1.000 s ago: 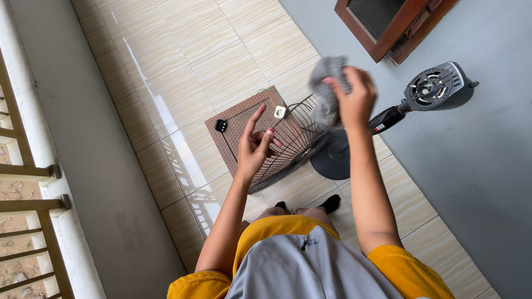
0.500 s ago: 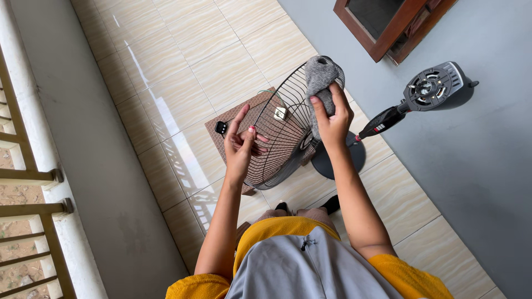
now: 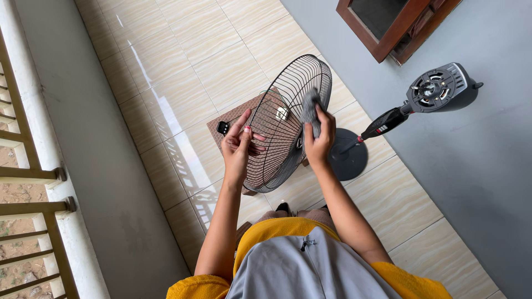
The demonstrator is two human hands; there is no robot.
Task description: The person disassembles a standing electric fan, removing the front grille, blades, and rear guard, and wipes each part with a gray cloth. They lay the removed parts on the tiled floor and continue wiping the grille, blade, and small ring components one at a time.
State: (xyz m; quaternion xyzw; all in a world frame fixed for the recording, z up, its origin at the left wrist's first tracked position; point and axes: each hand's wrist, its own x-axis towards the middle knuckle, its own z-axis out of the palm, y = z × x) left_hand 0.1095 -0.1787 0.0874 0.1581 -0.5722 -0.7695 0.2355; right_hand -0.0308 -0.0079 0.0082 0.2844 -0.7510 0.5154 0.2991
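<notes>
A round black wire fan grille [image 3: 288,94] stands tilted in front of me, above a brown woven stool [image 3: 233,119]. My left hand [image 3: 239,145] grips the grille's lower left rim, fingers against the wires. With its fingers closed around a grey cloth [image 3: 310,108], my right hand [image 3: 320,138] presses the cloth against the inner side of the grille. Behind my right hand stands the fan stand, with a round dark base [image 3: 349,155], a black pole and the bare motor head [image 3: 440,88].
A small black part [image 3: 223,128] and a small white part [image 3: 282,113] lie on the stool. A grey wall rises on the right with a wooden frame [image 3: 388,27]. A low ledge and railing [image 3: 33,177] run along the left. Beige floor tiles [image 3: 194,50] lie beyond.
The grille has been lifted upright off the stool. My right hand with the cloth came down from above the grille onto its inner wires. My left hand shifted down the rim.
</notes>
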